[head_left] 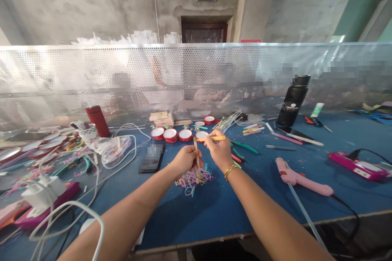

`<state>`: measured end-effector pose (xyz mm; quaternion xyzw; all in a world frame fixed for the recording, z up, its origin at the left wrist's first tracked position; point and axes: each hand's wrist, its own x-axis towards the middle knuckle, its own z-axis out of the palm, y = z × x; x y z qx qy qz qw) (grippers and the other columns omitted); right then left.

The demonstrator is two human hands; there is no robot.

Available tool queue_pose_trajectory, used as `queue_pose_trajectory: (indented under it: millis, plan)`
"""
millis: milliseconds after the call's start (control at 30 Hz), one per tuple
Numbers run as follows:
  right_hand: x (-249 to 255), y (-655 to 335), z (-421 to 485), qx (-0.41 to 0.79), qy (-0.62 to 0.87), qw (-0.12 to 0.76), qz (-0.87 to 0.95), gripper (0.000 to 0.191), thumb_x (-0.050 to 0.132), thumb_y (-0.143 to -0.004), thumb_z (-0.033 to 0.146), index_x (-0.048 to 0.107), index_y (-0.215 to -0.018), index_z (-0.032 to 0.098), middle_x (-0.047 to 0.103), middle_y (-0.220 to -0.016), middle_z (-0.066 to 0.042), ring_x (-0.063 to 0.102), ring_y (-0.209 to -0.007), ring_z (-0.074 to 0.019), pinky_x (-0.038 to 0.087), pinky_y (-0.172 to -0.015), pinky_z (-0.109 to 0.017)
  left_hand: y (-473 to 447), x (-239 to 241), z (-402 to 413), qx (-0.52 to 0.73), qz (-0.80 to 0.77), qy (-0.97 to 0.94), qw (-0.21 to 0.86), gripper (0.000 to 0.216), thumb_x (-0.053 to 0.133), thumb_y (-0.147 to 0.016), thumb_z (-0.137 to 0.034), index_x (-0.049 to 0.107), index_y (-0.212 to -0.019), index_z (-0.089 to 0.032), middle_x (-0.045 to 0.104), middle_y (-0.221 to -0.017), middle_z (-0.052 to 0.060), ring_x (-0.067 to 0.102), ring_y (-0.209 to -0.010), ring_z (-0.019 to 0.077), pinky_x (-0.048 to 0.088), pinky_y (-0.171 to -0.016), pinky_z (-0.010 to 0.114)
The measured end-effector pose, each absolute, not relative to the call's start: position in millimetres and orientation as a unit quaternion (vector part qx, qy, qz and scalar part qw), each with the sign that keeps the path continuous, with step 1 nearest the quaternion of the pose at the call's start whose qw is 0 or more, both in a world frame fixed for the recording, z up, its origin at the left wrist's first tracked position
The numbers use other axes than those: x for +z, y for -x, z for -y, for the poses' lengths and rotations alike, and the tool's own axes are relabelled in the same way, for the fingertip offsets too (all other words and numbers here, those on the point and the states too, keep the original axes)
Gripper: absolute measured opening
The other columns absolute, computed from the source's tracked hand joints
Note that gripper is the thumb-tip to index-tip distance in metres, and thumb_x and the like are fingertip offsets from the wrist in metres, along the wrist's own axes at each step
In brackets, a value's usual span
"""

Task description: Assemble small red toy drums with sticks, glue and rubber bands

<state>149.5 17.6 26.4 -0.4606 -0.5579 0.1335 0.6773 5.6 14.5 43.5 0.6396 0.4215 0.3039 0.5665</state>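
My left hand (185, 160) is closed around a pale, flat wooden stick (196, 147), which stands nearly upright. In my right hand (221, 149) is a slim yellow pen (216, 138), held level with its tip at the upper end of the stick. Just below my left hand lies a tangled heap of pastel loops (192, 180), possibly small rubber bands. A row of red-rimmed round dishes with white insides (170, 135) stands just beyond my hands. Pliers with green handles (245, 147) lie to the right of my right hand, beside several coloured sticks.
A pink glue gun (301, 179) and a magenta power strip (358, 166) lie at right. The black bottle (292, 102) stands before a perforated metal screen (190, 77). At left are a red flask (98, 120), white cables (134, 147) and a black phone-like slab (151, 157).
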Motion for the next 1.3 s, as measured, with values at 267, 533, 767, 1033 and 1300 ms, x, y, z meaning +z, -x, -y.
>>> queue_pose_trajectory:
  millis: [267, 533, 767, 1033, 1300]
  plan:
    - [28.0, -148.7, -16.0, 0.137, 0.454, 0.674, 0.567, 0.019, 0.058, -0.080, 0.030, 0.048, -0.065, 0.023, 0.057, -0.056, 0.003, 0.053, -0.055, -0.0154, 0.041, -0.059, -0.028, -5.7, 43.4, -15.5, 0.301, -0.420, -0.649, 0.558, 0.023, 0.044, -0.093, -0.031, 0.050, -0.075, -0.018, 0.062, -0.053, 0.001, 0.044, -0.035, 0.0074, 0.028, -0.038, 0.019]
    - [25.4, -150.5, -18.5, 0.136, 0.456, 0.679, 0.559, 0.019, 0.059, -0.079, 0.030, 0.049, -0.065, 0.023, 0.057, -0.056, 0.003, 0.053, -0.055, -0.0149, 0.042, -0.058, -0.027, -5.8, 45.4, -13.8, 0.303, -0.424, -0.643, 0.561, 0.022, 0.043, -0.093, -0.029, 0.049, -0.075, -0.018, 0.062, -0.052, 0.001, 0.043, -0.034, 0.0073, 0.028, -0.038, 0.018]
    - [28.2, -149.7, -17.3, 0.183, 0.436, 0.700, 0.535, 0.018, 0.060, -0.083, 0.037, 0.055, -0.073, 0.022, 0.065, -0.063, 0.001, 0.060, -0.056, -0.0156, 0.047, -0.059, -0.027, -6.4, 48.5, -12.7, 0.321, -0.426, -0.644, 0.548, 0.023, 0.038, -0.094, -0.022, 0.051, -0.077, -0.017, 0.063, -0.055, 0.001, 0.043, -0.036, 0.0066, 0.027, -0.038, 0.018]
    - [21.2, -146.5, -23.0, 0.251, 0.421, 0.665, 0.563, 0.024, 0.060, -0.085, 0.045, 0.062, -0.092, 0.022, 0.071, -0.074, -0.003, 0.069, -0.068, -0.0197, 0.055, -0.068, -0.032, -6.2, 46.6, -13.2, 0.333, -0.405, -0.647, 0.554, 0.021, 0.041, -0.093, -0.025, 0.054, -0.080, -0.016, 0.064, -0.059, 0.001, 0.044, -0.038, 0.0058, 0.028, -0.040, 0.018]
    - [15.0, -141.2, -27.8, 0.342, 0.384, 0.657, 0.551, 0.034, 0.075, -0.069, 0.032, 0.054, -0.095, 0.024, 0.067, -0.069, 0.003, 0.061, -0.055, -0.0153, 0.049, -0.052, -0.027, -6.5, 45.1, -12.4, 0.329, -0.393, -0.662, 0.547, 0.020, 0.048, -0.090, -0.032, 0.053, -0.078, -0.016, 0.064, -0.062, 0.002, 0.047, -0.041, 0.0068, 0.030, -0.041, 0.019]
